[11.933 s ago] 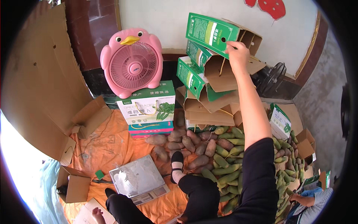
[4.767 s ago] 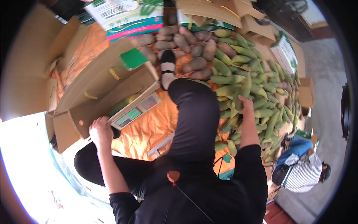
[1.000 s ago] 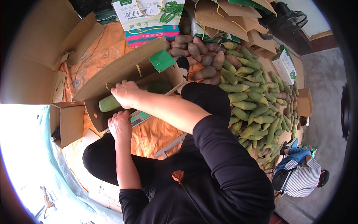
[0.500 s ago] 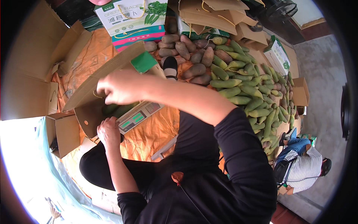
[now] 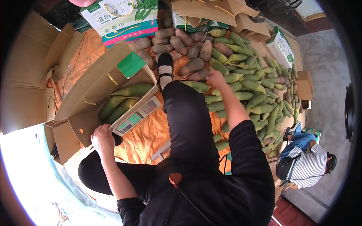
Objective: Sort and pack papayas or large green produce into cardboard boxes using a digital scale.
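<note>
An opened cardboard box (image 5: 92, 83) rests on a digital scale (image 5: 150, 106), tilted to the left, with several green radishes (image 5: 136, 89) inside. My left hand (image 5: 103, 141) grips the box's near edge beside the lit green display, fingers curled over the cardboard. Off to the right, my right hand (image 5: 217, 78) reaches over the big pile of green radishes (image 5: 253, 86), beside one green radish (image 5: 218, 66). Its fingers are small and blurred, so I cannot make out whether it grasps anything. Brownish-purple radishes (image 5: 191, 66) lie just left of that pile.
Stacked gift cartons (image 5: 122, 20) stand at the back left, more brown boxes (image 5: 205, 11) behind the radishes. A large open carton (image 5: 24, 79) fills the left side. My bent leg (image 5: 186, 116) lies between scale and pile. Another person (image 5: 303, 162) sits at the far right.
My right hand has swung from above the box to the radish pile at the right, uncovering the radishes in the box. My left hand stays at the box's near edge.
</note>
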